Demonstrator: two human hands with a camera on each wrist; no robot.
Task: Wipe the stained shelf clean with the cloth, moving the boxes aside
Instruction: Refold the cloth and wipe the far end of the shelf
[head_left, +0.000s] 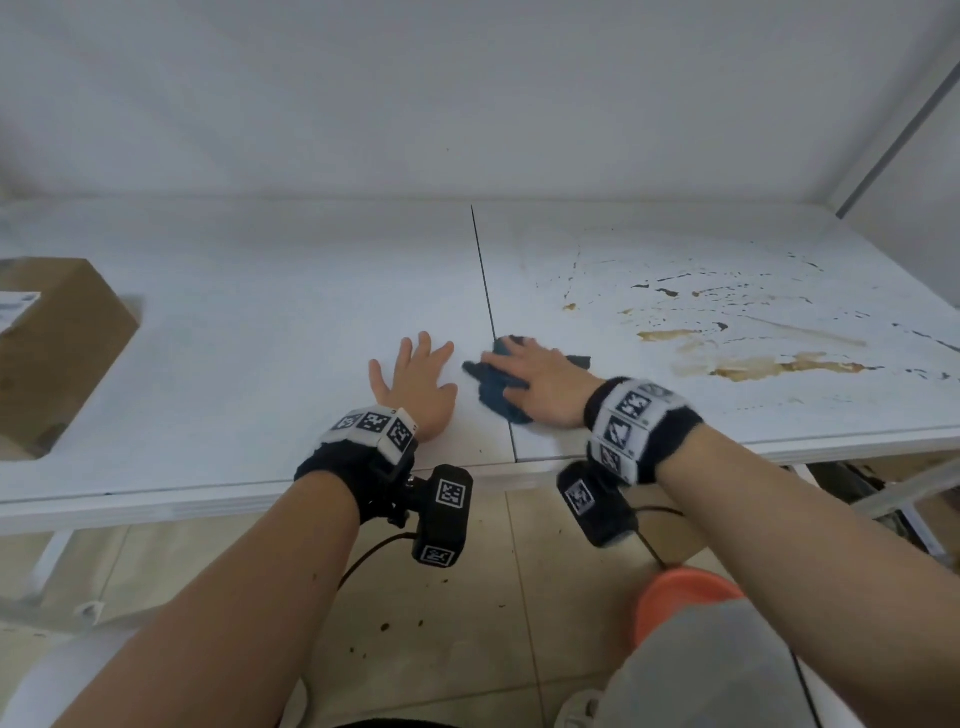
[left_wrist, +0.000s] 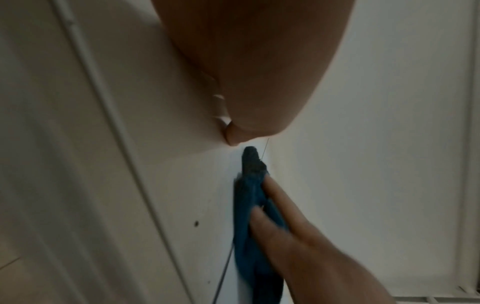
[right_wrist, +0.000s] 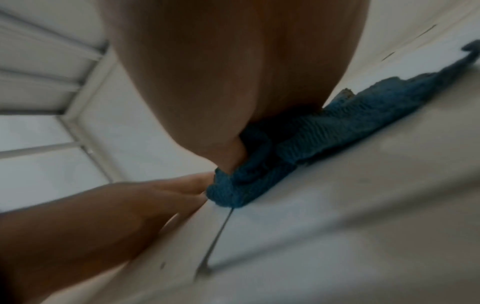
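The white shelf (head_left: 260, 322) has a dark seam down its middle. Brown and black stains (head_left: 753, 364) cover its right half. A crumpled blue cloth (head_left: 493, 389) lies on the seam near the front edge. My right hand (head_left: 540, 384) presses flat on the cloth with straight fingers. Just to its left, my left hand (head_left: 415, 379) rests flat on the bare shelf, fingers spread, not touching the cloth. A cardboard box (head_left: 57, 353) stands at the far left. The left wrist view shows the cloth (left_wrist: 249, 205) under the right hand's fingers (left_wrist: 283, 222). The right wrist view shows the cloth (right_wrist: 324, 133) beneath my palm.
A white wall backs the shelf, and a grey upright (head_left: 883, 130) runs at the back right. The shelf's front edge (head_left: 208, 499) lies under my wrists, with tiled floor below. An orange round object (head_left: 680, 597) sits low on the right.
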